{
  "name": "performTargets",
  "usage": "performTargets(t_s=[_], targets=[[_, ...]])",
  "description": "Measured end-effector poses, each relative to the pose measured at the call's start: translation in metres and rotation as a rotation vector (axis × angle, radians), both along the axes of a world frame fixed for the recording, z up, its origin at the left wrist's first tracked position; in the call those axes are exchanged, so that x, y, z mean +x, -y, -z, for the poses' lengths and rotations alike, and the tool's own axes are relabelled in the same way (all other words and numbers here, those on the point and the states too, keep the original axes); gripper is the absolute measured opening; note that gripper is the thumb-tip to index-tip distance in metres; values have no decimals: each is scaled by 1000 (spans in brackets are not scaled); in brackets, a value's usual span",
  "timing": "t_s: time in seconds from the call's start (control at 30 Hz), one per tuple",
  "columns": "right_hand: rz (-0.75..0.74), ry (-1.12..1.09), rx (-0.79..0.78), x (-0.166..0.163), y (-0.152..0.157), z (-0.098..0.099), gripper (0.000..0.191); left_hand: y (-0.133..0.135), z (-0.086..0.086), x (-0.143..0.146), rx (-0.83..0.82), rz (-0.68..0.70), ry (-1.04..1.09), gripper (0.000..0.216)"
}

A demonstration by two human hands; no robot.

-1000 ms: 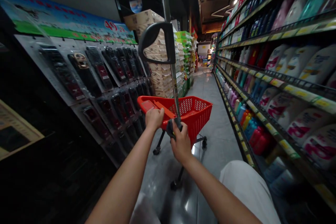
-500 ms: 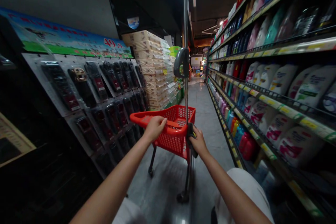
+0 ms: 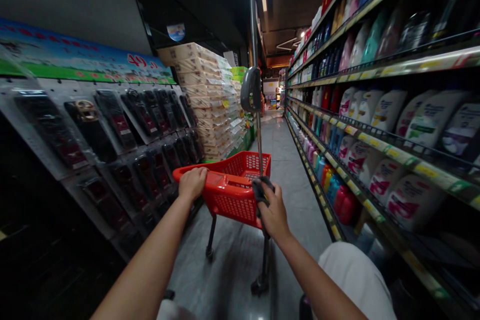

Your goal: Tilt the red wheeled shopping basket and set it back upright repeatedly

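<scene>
A red plastic shopping cart (image 3: 234, 210) with dark legs and wheels stands in front of me in the aisle. My left hand (image 3: 193, 182) is closed over the left end of its handle rim. At the cart's near right corner, my right hand (image 3: 273, 210) grips a dark grey cloth (image 3: 259, 191) against the metal pole (image 3: 254, 30); how far its fingers wrap the pole is hidden. Higher up, a grey loop-shaped grip (image 3: 251, 89) is fixed on the pole.
On the right run shelves with shampoo bottles (image 3: 423, 120). Packaged belts (image 3: 90, 125) hang on a display at left, beside stacked wrapped packs (image 3: 202, 105). The grey tiled floor (image 3: 300, 200) stretches ahead between them. My light-clothed knee (image 3: 356, 280) shows below.
My left hand has moved left along the cart's handle to its end. The right hand, with the cloth, has turned and closed in at the pole. The view has shifted slightly right.
</scene>
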State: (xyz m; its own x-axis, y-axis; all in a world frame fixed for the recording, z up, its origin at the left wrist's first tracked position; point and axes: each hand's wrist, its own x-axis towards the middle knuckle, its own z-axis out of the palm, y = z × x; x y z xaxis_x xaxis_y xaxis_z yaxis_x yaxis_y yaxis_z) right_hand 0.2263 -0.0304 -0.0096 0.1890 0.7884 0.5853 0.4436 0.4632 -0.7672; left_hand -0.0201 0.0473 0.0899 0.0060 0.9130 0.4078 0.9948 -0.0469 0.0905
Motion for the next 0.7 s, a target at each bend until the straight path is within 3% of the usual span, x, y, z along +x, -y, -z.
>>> performTargets(t_s=[0.13,0.37,0.5,0.6,0.7], targets=[[104,162,90,-9,24,1,69,8,-1,12,40,-63,36,54],[334,35,65,8,4,0,63,25,6,64,120,-167,-51,54],[317,285,94,15,3,-1,68,31,8,85,122,-158,-70,55],[333,346,79,30,-8,-5,65,31,4,86,43,-59,-85,58],[467,218,-1,41,-21,-8,59,21,-7,74,-129,223,-24,58]])
